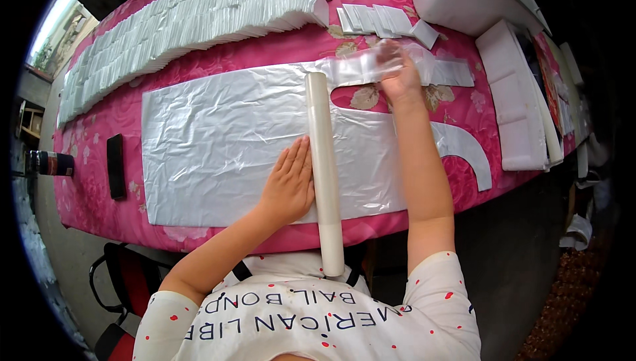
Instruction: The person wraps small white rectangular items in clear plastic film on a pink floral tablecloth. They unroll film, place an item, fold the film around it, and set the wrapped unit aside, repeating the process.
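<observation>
A thin, shiny white plastic apron lies spread over the table, its neck and strap pieces stretching to the right. Across it rests a long pale tube, whose near end juts past the table edge toward my body. My left hand lies flat on the plastic, fingers stretched out together, its fingertips against the tube's left side. Over at the far right, my right hand is above the apron's upper strap. Motion blurs those fingers, so whether they grip the plastic is unclear.
Long rows of folded white plastic packets fill the far left. A smaller row of packets sits beyond my right hand. White foam boxes stand at right. A black phone and a dark jar are at left on the pink tablecloth.
</observation>
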